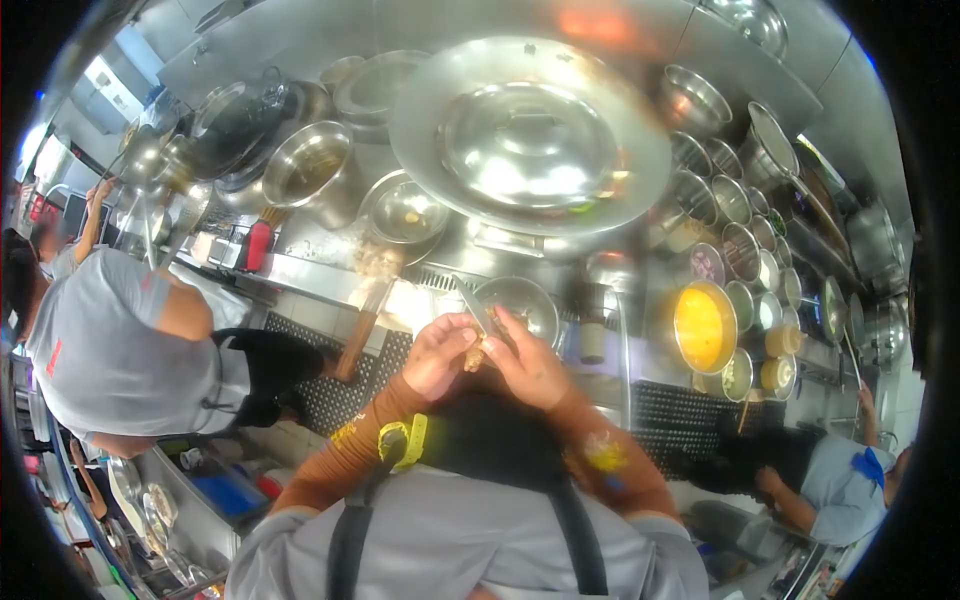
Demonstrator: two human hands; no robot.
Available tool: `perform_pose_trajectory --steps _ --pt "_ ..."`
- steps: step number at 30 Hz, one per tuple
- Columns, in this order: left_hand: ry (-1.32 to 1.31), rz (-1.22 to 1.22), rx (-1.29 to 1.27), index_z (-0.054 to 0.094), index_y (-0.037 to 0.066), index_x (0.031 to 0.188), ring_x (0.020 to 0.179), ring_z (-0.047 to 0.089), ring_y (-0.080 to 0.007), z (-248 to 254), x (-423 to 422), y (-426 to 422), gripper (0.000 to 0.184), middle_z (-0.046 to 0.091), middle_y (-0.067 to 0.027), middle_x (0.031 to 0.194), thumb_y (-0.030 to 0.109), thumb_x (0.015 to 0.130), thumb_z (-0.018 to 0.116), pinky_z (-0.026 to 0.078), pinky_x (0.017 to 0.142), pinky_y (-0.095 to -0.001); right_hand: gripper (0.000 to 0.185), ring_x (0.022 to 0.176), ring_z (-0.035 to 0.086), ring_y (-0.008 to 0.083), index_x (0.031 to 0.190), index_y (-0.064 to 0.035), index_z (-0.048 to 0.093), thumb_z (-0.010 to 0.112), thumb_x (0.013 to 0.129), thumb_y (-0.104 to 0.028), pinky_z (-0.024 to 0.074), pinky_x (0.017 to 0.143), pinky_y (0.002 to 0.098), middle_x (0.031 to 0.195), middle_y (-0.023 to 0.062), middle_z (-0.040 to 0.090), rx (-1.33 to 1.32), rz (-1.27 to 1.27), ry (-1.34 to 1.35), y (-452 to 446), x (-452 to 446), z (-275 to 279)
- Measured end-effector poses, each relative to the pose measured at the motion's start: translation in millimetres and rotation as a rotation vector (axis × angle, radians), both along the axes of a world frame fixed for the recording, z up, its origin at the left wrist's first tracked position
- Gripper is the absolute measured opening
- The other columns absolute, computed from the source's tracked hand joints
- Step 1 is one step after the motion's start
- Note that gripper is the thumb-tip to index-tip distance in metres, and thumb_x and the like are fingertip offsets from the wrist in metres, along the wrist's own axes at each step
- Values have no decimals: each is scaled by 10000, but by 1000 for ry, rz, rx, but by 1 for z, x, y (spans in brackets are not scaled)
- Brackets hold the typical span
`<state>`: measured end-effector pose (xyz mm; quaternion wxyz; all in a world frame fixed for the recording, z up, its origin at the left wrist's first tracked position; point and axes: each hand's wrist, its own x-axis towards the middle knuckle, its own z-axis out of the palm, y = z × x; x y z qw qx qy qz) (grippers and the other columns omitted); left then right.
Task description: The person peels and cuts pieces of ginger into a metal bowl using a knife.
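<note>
My left hand (440, 352) is closed on a small, knobbly light-brown piece that looks like ginger root (473, 360). Against it, my right hand (528, 366) grips a knife (470, 304), its blade pointing up and to the left; the handle is hidden by the fingers. Both hands meet in front of my dark apron, at the counter's near edge. Just beyond them stands a metal bowl (522, 308), partly covered by my fingers. Farther back, another metal bowl (404, 210) holds a few pale pieces.
A very large metal basin (430, 190) takes up the back of the counter. On the right are a pot of yellow liquid (704, 325) and several ingredient containers. A wooden-handled tool (358, 345) juts out at left. Co-workers stand left (100, 340) and right (845, 480).
</note>
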<state>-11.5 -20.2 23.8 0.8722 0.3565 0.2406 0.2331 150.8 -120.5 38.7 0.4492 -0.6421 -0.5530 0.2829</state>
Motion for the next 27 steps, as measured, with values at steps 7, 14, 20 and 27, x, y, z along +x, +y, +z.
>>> perform_pose_trajectory --steps 7,14,20,27 --pt "53 -64 86 551 22 1202 954 608 -138 3 -2 -4 263 630 -68 1082 72 947 591 496 822 -287 459 860 685 282 1259 26 509 532 988 -344 520 775 368 955 212 677 -143 -14 312 1 1 -8" --pt "42 -133 103 527 42 1224 955 615 -173 -4 -1 -9 288 625 -78 1085 92 949 596 509 842 -329 366 657 532 102 1184 -22 546 514 1010 -342 442 600 249 791 13 566 -149 -62 708 17 28 -69" --pt "-8 63 78 508 102 1228 946 612 -192 -2 -9 10 284 625 -71 1108 86 952 572 517 770 -353 510 628 491 73 1414 -34 431 507 1013 -340 402 565 229 716 -13 525 -310 -126 647 9 21 -18" --pt "94 117 196 553 95 1149 903 598 -127 1 -8 10 242 650 -47 1063 63 917 617 477 718 -261 512 585 476 65 1438 -70 420 503 1014 -343 382 530 208 693 -15 520 -334 28 772 1 16 8"
